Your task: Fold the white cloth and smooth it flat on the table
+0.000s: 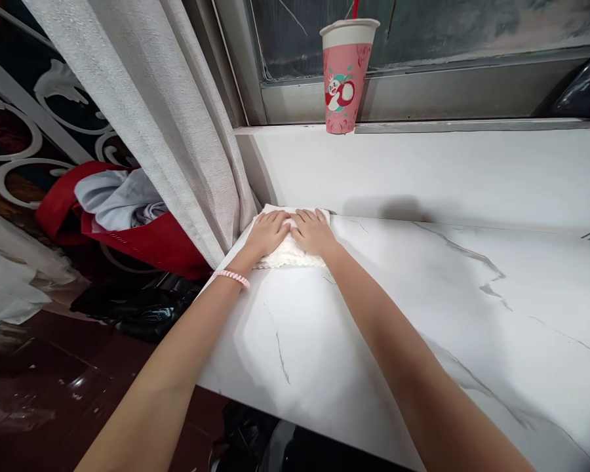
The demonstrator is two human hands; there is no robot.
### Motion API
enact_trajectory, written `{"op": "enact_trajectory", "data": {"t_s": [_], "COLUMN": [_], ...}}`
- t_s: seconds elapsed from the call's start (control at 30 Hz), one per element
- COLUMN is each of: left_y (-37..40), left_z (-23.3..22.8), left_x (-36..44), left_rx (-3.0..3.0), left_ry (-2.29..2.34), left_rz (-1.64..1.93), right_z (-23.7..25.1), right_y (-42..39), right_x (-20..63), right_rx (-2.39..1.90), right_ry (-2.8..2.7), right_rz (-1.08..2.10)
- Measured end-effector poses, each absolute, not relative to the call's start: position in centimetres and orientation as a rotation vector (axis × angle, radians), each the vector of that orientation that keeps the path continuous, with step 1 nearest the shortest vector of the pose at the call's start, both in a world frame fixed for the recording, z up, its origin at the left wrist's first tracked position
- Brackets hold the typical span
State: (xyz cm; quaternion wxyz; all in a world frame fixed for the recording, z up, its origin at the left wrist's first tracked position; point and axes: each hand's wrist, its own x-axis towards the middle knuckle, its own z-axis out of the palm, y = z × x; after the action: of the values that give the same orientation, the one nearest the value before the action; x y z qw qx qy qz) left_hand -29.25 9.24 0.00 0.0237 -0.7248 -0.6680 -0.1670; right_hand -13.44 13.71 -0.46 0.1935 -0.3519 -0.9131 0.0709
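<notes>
A cream-white cloth (289, 254) with a bumpy edge lies flat at the far left corner of the white marbled table (314, 341), close to the wall. Both of my arms reach forward to it. My left hand (267, 233) rests palm down on the cloth's left part, fingers stretched out; a pink beaded bracelet (233, 278) circles that wrist. On the right part of the cloth lies my right hand (313, 232), also flat with fingers extended. The fingertips of the two hands come close together near the cloth's middle.
A pink paper cup (347, 82) with a red straw stands on the window ledge. The pale curtain (177, 124) hangs along the table's left side. Beyond it are a red bag (142, 244) with clothes and black plastic (152, 305). A dark object (587, 88) sits at the ledge's right end.
</notes>
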Motion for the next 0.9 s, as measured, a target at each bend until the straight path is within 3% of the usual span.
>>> {"op": "enact_trajectory", "data": {"t_s": [0.9], "left_y": [-0.9], "left_z": [0.2], "left_x": [-24.0], "left_rx": [-2.293], "left_ry": [-2.093], "left_rz": [-0.466], "right_z": [-0.5], "right_y": [3.8], "right_x": [-6.9], "right_rx": [-0.864], "right_ry": [-2.642], "right_rz": [0.085]}}
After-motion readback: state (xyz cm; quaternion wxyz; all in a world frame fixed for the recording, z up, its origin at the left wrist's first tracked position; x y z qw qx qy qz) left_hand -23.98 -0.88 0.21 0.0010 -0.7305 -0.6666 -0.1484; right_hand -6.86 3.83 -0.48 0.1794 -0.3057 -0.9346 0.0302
